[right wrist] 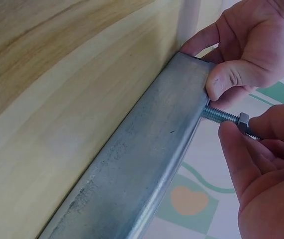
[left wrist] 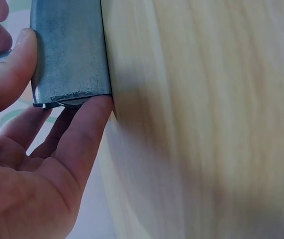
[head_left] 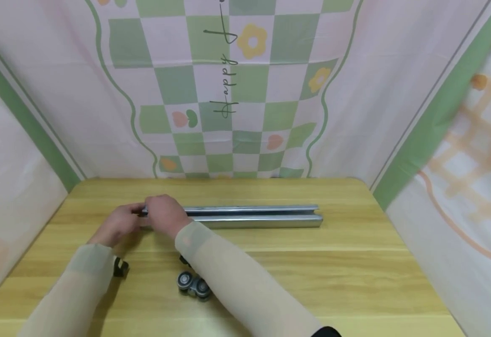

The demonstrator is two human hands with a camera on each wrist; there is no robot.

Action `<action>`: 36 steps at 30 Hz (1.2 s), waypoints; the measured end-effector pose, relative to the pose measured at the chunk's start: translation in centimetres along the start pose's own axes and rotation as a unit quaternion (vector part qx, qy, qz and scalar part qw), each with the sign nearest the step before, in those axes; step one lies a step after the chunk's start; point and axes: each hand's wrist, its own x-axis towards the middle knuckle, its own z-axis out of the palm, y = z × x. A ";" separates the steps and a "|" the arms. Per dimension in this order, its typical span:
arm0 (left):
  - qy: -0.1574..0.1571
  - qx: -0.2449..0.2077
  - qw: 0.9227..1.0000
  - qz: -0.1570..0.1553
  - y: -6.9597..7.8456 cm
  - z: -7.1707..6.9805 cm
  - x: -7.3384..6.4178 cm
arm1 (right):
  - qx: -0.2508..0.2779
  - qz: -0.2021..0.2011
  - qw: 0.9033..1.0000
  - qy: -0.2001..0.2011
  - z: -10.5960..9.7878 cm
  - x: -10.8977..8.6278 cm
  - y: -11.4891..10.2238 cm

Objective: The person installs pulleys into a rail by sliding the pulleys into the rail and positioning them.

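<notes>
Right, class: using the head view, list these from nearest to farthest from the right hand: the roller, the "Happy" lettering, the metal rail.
1. Metal rail: right at the right hand, stretching off to the right.
2. Roller: on the table, toward the person, beside the right sleeve.
3. "Happy" lettering: up on the curtain behind.

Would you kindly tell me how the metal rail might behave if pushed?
The metal rail would likely stay stiff, given its channel shape. Its flat sides suggest sliding over rolling, and its smooth surface may feel slippery.
</notes>
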 end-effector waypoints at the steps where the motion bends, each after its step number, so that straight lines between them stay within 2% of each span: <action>1: -0.002 0.000 1.000 -0.002 0.0 0.0 0.0 | 0.007 0.003 1.000 -0.006 -0.1 0.0 0.0; 6: -0.004 -0.017 1.000 -0.020 0.1 0.1 0.1 | 0.051 0.001 0.998 -0.042 -0.6 -0.4 0.4; 10: -0.007 -0.028 0.999 -0.019 0.2 0.0 0.2 | 0.080 -0.001 0.995 -0.065 -0.9 -0.9 1.5; 15: -0.015 -0.021 1.000 -0.017 0.4 -0.1 0.1 | 0.123 0.028 0.989 -0.080 -1.4 -2.2 4.0; 18: -0.016 -0.016 1.000 -0.021 0.5 -0.1 -0.1 | 0.108 0.021 0.991 -0.076 -1.8 -3.3 6.2; 22: -0.017 -0.017 0.999 -0.025 0.6 0.1 -0.2 | 0.105 0.023 0.992 -0.071 -2.3 -5.8 9.5; 28: -0.022 -0.022 0.999 -0.013 0.5 0.1 -0.3 | 0.146 0.051 0.987 -0.051 -3.4 -10.1 13.7; 32: -0.023 -0.023 0.999 -0.005 0.4 0.0 -0.3 | 0.153 0.055 0.986 -0.030 -4.2 -12.7 15.1; 36: -0.024 -0.020 1.000 -0.002 0.3 0.0 -0.3 | 0.149 0.059 0.987 -0.025 -4.9 -15.3 15.5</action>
